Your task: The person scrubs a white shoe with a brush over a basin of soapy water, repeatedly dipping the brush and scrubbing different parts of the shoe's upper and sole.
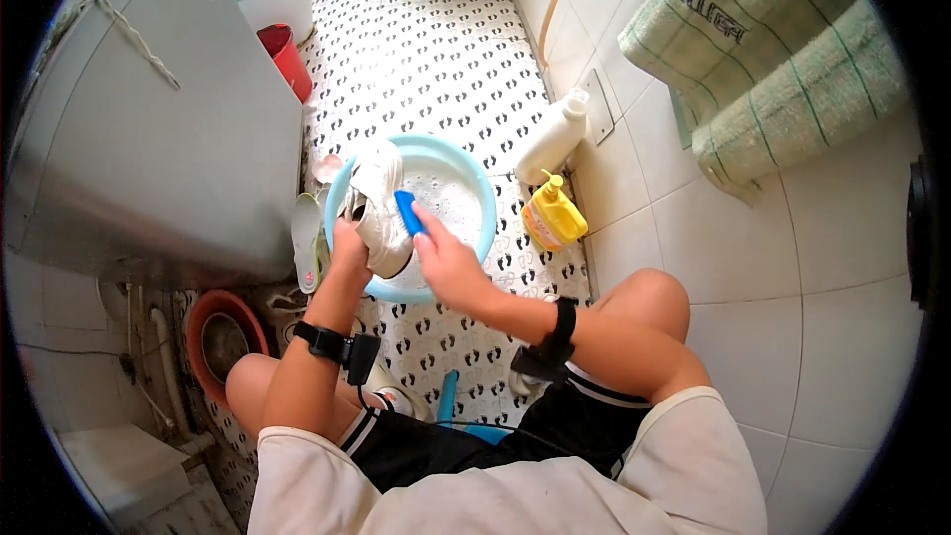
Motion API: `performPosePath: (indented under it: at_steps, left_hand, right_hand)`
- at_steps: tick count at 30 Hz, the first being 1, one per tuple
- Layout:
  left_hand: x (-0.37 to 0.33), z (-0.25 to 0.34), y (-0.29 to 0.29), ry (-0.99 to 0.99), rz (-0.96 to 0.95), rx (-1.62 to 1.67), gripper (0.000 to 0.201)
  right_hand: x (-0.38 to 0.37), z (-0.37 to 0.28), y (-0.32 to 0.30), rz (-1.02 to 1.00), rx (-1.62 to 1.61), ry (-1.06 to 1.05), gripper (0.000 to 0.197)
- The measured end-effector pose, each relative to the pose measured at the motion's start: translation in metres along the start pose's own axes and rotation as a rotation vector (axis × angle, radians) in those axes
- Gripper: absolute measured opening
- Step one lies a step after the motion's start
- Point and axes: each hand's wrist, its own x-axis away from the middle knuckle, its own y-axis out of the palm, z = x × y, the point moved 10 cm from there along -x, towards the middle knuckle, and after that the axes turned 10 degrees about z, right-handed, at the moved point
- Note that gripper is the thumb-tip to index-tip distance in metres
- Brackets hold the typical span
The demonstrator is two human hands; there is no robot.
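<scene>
A white shoe (379,200) is tilted over the left part of a light-blue basin (482,188) of sudsy water (446,200). My left hand (350,248) is closed on the shoe at its opening, with the fingertips partly hidden. My right hand (448,260) grips a blue brush (407,212), whose head is against the shoe's right side. The brush's bristles are mostly hidden from view.
Right of the basin stand a white bottle (553,142) and a yellow pump bottle (555,215). A pale slipper-like item (306,238) lies left of it. A metal appliance (198,129) flanks the left; a green checked towel (763,50) hangs right. A reddish tub (228,337) sits lower left.
</scene>
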Motion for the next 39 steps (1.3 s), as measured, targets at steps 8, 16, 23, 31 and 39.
performPosePath:
  at_steps: [8, 16, 23, 31, 39]
  left_hand:
    - [-0.005, 0.009, -0.007, 0.027, 0.078, 0.01, 0.035]
    - [-0.02, 0.009, -0.052, 0.204, 0.466, -0.176, 0.046]
    - [-0.031, -0.004, -0.078, 0.295, 0.564, -0.306, 0.038]
    - [-0.004, 0.015, -0.043, 0.22, 0.497, -0.19, 0.05]
    - [-0.001, 0.003, -0.029, 0.057, 0.4, -0.081, 0.061]
  right_hand:
    - [0.023, -0.003, 0.006, -0.01, -0.057, 0.066, 0.052]
    - [0.024, 0.028, 0.019, -0.021, -0.058, 0.265, 0.053]
    - [0.004, 0.016, 0.01, 0.058, -0.007, 0.208, 0.052]
    - [0.017, -0.002, 0.009, 0.029, -0.028, 0.19, 0.051]
    - [0.028, -0.003, 0.015, 0.053, -0.127, 0.05, 0.052]
